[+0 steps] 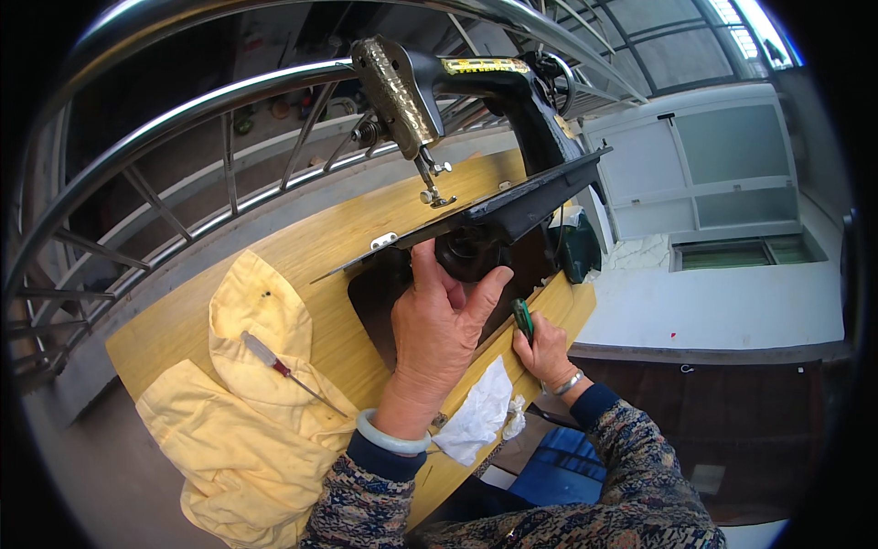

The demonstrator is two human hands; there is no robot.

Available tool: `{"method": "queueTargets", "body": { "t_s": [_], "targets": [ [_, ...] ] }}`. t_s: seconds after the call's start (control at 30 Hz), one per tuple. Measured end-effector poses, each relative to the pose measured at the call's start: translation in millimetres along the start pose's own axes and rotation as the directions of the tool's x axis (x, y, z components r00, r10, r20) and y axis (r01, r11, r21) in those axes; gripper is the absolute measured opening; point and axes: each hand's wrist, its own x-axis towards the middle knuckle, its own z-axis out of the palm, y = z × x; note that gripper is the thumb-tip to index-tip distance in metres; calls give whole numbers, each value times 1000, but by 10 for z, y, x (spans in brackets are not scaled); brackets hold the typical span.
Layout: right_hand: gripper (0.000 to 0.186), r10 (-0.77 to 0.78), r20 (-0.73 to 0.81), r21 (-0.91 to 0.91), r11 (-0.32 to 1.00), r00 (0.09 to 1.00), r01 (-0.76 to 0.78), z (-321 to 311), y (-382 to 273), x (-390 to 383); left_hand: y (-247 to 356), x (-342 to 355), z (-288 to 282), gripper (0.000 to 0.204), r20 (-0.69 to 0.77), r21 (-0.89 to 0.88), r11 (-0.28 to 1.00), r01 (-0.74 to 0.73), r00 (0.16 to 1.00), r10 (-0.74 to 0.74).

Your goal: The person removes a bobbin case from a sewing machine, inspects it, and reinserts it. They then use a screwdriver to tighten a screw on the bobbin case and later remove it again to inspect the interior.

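Note:
A black sewing machine [498, 96] is tipped up on its hinges, its flat bed slanting above the opening in a yellow wooden table. My left hand [437, 320], with a pale bangle at the wrist, reaches up to the bed's underside. Its index finger and thumb are apart, beside a dark round part [471, 256] of the mechanism; some fingertips are hidden. Lower right, my right hand [546, 352] is closed around a green handle [523, 320] at the table's front edge. The rest of that tool cannot be made out.
A screwdriver [274, 361] with a clear and red handle lies on a yellow cloth [247, 439] at left. Crumpled white tissue [480, 412] is on the near edge of the table [174, 320]. Metal railings [229, 165] run behind; a blue object [560, 467] is below.

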Motion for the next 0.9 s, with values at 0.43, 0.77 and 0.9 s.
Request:
{"method": "queueTargets", "body": {
  "t_s": [0.43,0.77,0.9],
  "targets": [
    [24,9,10,-30,1000,1000,-9,19,6,-3,-38,42,-53,62,1,71,996,-50,999,50],
    [23,-9,-30,0,1000,1000,9,30,-3,-7,-23,68,-32,68,1,233,954,-187,981,192],
    [22,15,-28,12,1000,999,-15,54,29,-25,-48,31,-45,71,23,254,954,-160,987,160]
  ]
}}
